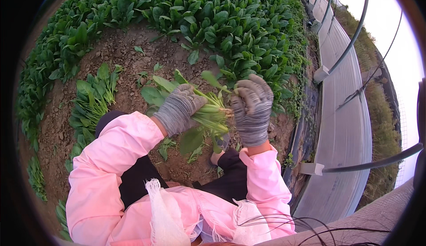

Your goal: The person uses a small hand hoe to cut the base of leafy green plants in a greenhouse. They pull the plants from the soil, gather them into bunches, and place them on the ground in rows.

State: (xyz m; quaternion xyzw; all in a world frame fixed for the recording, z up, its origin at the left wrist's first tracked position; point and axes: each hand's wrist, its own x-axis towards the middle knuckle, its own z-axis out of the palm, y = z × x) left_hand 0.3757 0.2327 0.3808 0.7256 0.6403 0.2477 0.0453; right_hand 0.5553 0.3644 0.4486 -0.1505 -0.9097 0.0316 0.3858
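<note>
A bunch of leafy green plants (208, 113) with pale stems lies across both my gloved hands. My left hand (177, 109), in a grey knitted glove, is closed around the stems from the left. My right hand (253, 108), in a matching glove, grips the root end of the bunch. Pink sleeves cover both forearms. Loose leaves hang below the bunch over bare soil.
A row of cut greens (91, 102) lies on the brown soil (128, 51) at left. A dense bed of green plants (199, 11) fills the top. White plastic sheeting (346, 126) and curved hoop rods (355, 33) run along the right.
</note>
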